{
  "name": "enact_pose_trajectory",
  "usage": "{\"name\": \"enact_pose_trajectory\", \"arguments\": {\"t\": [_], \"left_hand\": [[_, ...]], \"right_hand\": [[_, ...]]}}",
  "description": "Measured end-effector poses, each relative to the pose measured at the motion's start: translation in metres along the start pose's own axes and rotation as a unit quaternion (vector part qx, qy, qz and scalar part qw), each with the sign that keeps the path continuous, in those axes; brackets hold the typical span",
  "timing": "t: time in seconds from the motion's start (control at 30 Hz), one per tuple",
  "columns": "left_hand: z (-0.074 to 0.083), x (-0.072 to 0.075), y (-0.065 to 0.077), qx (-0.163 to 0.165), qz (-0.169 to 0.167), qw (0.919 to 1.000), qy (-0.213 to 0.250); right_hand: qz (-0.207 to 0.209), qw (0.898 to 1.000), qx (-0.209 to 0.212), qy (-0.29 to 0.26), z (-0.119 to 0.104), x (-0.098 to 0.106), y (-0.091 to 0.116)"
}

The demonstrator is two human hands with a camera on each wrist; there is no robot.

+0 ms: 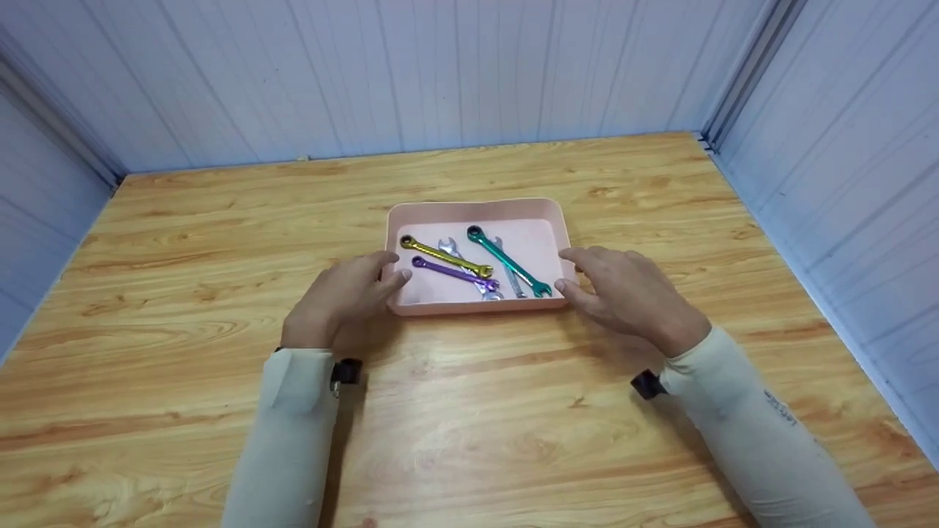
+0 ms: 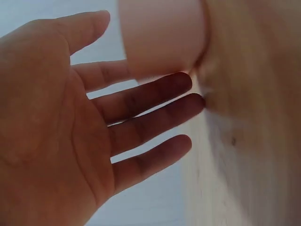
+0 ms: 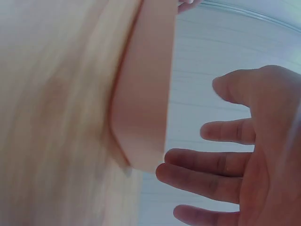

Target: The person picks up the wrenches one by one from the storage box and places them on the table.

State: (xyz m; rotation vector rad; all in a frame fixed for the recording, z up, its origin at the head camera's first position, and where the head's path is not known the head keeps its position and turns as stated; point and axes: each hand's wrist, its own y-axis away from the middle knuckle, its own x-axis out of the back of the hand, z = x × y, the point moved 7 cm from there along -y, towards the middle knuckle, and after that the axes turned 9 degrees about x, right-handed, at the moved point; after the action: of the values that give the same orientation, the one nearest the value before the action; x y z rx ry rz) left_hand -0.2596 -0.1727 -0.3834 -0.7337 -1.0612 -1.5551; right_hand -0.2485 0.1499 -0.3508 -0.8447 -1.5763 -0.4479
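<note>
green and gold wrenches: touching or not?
Apart. In the head view, a strip of the pink tray shows between the green wrench and the gold wrench.

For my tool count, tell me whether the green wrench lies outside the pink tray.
No, the green ratcheting wrench lies inside the pink tray, across a silver wrench.

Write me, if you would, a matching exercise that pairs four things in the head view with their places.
Things
1. Pink tray
2. Gold wrench
3. Green wrench
4. Right hand

Places
A. At the tray's right wall
B. Reaching farthest right among the wrenches
C. On the wood-grain table
D. Just beyond the purple wrench

Pairs: 1-C, 2-D, 3-B, 4-A
</note>
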Motion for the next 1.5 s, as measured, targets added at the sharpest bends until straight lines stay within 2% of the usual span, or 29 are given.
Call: {"name": "enact_pose_trajectory", "arguments": {"t": [0.17,0.3,0.47,0.77,0.93,1.03,1.27,1.37,1.5], "left_hand": [[-0.012,-0.002,-0.001,-0.006,-0.002,0.9998,0.02],[-0.017,-0.005,0.0,-0.01,0.0,0.9997,0.024],[-0.009,-0.011,-0.005,-0.029,0.002,0.9995,0.009],[-0.002,-0.02,-0.011,-0.026,0.008,0.9994,-0.02],[-0.002,-0.021,-0.013,-0.018,0.004,0.9997,-0.014],[-0.002,-0.021,-0.014,-0.014,0.006,0.9997,-0.018],[0.002,-0.012,-0.013,-0.046,0.037,0.9974,-0.04],[0.003,-0.011,-0.011,-0.043,0.043,0.9972,-0.045],[0.005,-0.011,-0.01,-0.049,0.057,0.9958,-0.053]], "right_hand": [[0.002,1.0,-0.003,-0.023,-0.009,-0.008,-0.017],[0.005,1.0,0.003,-0.018,-0.014,-0.013,-0.03],[0.002,1.0,0.011,-0.001,-0.011,-0.019,-0.038],[0.006,1.0,0.024,0.014,-0.003,-0.032,-0.036],[0.009,1.0,0.016,0.007,-0.001,-0.034,-0.033],[0.002,1.0,0.011,0.005,0.0,-0.035,-0.034],[-0.009,1.0,0.01,0.023,0.0,-0.033,-0.046],[-0.007,0.999,0.019,0.03,-0.001,-0.032,-0.052],[-0.017,0.999,0.01,0.036,-0.002,-0.036,-0.058]]}}
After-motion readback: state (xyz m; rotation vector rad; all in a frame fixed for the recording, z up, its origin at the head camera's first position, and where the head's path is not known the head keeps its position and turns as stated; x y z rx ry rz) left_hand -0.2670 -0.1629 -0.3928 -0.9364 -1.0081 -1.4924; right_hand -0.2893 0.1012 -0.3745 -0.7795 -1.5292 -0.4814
